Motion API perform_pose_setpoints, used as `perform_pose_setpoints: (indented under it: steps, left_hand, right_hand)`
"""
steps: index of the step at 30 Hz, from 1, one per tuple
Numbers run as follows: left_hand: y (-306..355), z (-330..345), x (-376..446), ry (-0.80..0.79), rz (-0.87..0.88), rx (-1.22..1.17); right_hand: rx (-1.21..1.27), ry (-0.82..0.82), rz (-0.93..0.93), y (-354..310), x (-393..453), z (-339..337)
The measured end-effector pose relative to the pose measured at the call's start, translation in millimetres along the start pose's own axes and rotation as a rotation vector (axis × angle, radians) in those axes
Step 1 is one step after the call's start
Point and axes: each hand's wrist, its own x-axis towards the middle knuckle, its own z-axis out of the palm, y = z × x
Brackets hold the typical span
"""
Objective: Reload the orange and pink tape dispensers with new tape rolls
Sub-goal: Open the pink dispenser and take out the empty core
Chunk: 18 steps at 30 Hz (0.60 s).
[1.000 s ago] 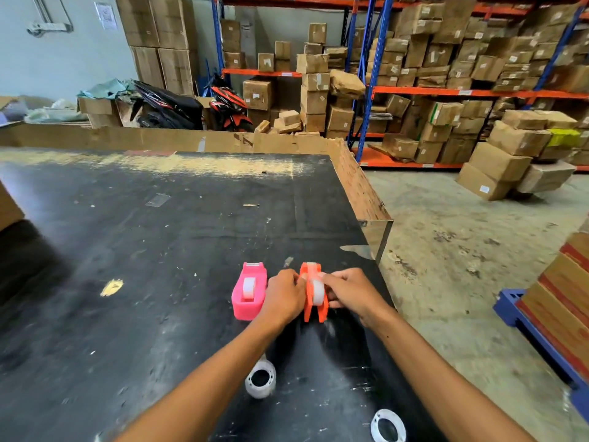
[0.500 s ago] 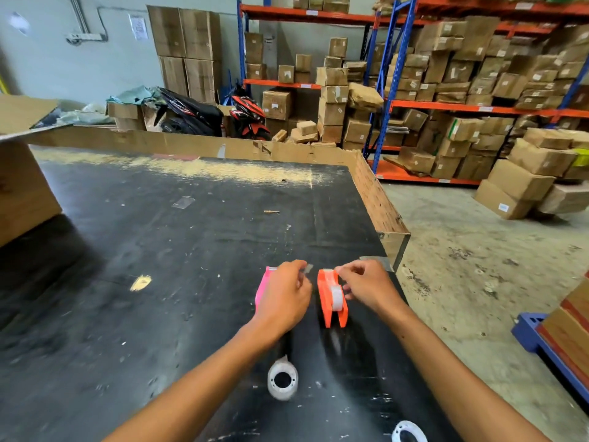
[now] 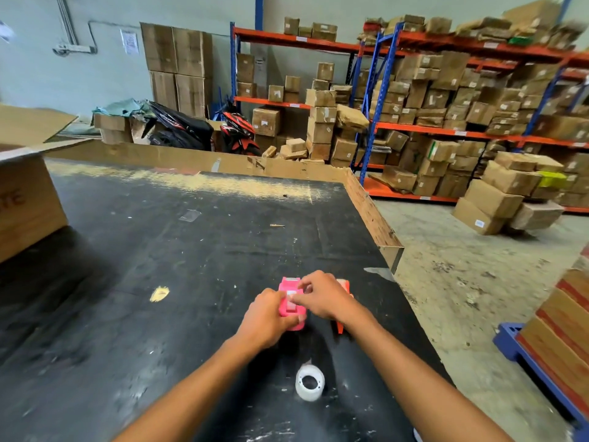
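Observation:
The pink tape dispenser (image 3: 288, 303) stands on the black table (image 3: 191, 250) near its right front. My left hand (image 3: 269, 319) grips its near left side. My right hand (image 3: 322, 296) reaches across from the right, fingertips pinching at the tape on top of the pink dispenser. The orange dispenser (image 3: 345, 287) stands just right of it, mostly hidden behind my right hand and wrist. A loose white tape roll (image 3: 309, 382) lies on the table between my forearms.
A large cardboard box (image 3: 25, 199) sits at the table's left. A low cardboard wall (image 3: 371, 215) rims the far and right table edges. A yellowish scrap (image 3: 158, 294) lies left of the dispensers. Shelves of cartons fill the background; a blue pallet (image 3: 522, 355) stands at right.
My right hand left the orange dispenser and moved left onto the pink one. My left hand shifted to grip the pink dispenser. The camera view shifted left and tilted up.

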Motion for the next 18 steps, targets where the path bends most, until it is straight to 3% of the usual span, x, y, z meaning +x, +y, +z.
perform_pose_setpoints:
  steps: [13, 18]
  left_hand:
    - [-16.8, 0.9, 2.0, 0.089, 0.109, -0.015]
    - [-16.9, 1.3, 1.2, 0.088, 0.099, -0.002]
  right_hand:
    - [-0.200, -0.309, -0.022, -17.2, -0.9, -12.5]
    - [-0.359, -0.271, 0.006, -26.4, 6.2, -8.0]
